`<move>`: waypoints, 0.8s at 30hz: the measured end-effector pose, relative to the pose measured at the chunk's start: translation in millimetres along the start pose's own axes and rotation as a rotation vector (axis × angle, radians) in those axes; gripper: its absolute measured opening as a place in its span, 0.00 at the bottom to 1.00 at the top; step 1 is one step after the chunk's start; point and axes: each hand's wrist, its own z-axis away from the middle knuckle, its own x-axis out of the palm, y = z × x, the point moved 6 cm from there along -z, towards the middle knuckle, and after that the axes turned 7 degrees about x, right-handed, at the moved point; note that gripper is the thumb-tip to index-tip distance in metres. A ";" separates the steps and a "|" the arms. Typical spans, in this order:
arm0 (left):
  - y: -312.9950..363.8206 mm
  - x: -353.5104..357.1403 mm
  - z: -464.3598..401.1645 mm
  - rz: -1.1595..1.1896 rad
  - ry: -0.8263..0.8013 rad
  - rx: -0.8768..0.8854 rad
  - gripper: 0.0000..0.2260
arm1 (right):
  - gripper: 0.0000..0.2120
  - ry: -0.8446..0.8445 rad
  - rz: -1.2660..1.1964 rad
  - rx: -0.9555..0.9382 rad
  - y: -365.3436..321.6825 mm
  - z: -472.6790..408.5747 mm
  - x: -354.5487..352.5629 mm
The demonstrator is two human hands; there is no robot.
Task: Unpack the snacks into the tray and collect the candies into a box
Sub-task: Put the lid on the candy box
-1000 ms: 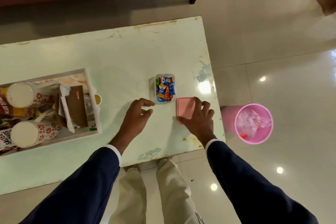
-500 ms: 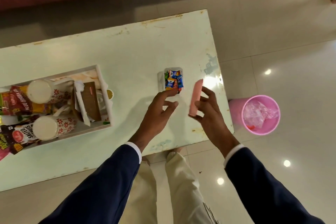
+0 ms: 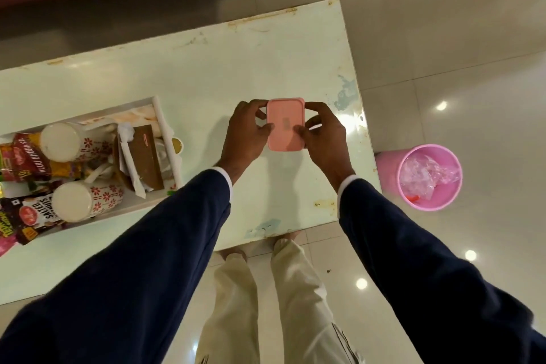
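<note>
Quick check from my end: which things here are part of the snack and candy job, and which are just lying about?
Part of the job:
pink lid, gripped by left hand and right hand
tray
snack packets

Lying about:
pink bin on the floor
two cups in the tray
table

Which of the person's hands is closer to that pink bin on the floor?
Right. The right hand holds the pink lid's bin-side edge; the left hand holds the far edge, farther from the pink bin.
</note>
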 end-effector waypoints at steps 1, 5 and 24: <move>-2.8 1.1 -4.9 -0.046 0.006 0.004 0.19 | 0.20 0.017 0.033 -0.019 -1.0 -7.0 3.9; -14.5 8.8 -13.2 -0.134 0.021 -0.010 0.18 | 0.20 0.053 0.198 -0.022 -6.6 -23.6 15.6; -20.2 32.1 -11.3 -0.386 -0.166 -0.025 0.36 | 0.36 -0.062 0.472 -0.078 4.9 -27.5 31.0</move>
